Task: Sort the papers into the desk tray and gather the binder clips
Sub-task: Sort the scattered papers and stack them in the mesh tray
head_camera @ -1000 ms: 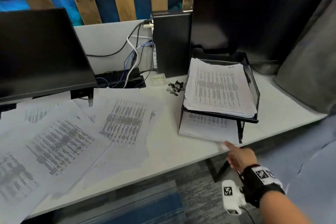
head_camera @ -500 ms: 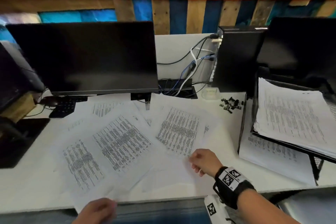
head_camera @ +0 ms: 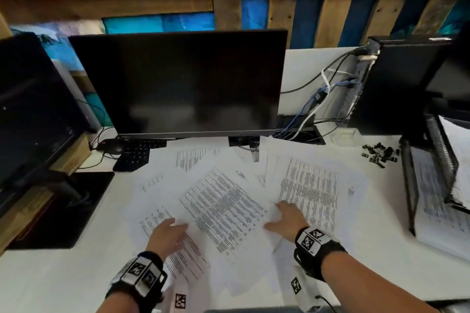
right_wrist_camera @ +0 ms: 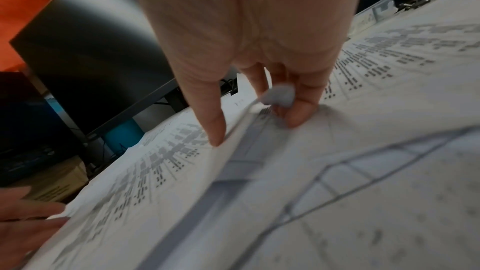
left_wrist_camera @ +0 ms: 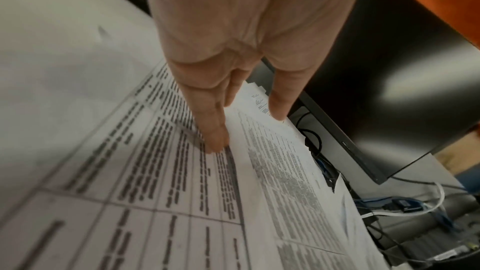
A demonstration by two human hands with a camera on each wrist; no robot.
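Note:
Printed papers (head_camera: pixel 309 185) lie scattered over the white desk (head_camera: pixel 63 279). Both hands hold the middle sheet (head_camera: pixel 223 211) by its sides. My left hand (head_camera: pixel 180 227) has its fingers slid under the sheet's left edge (left_wrist_camera: pixel 280 171) and its thumb on top. My right hand (head_camera: pixel 277 216) pinches the raised right edge, thumb on the sheet (right_wrist_camera: pixel 155 171) and a bunched fold between its curled fingers. The black mesh desk tray (head_camera: pixel 412 185) stands at the right with paper stacks on both levels. Several black binder clips (head_camera: pixel 380 155) lie loose beside it.
A dark monitor (head_camera: pixel 178 84) stands behind the papers, with a keyboard (head_camera: pixel 134 155) under its left side. Another monitor (head_camera: pixel 30 109) and a black mat (head_camera: pixel 63 206) are at the left. A black computer tower (head_camera: pixel 401 84), cables (head_camera: pixel 312 109) and a small clear box (head_camera: pixel 346 136) sit at the back right.
My view swung left from the tray to the scattered papers. My right hand left the tray's lower sheet and took a sheet's edge. My left hand came in and took the other side.

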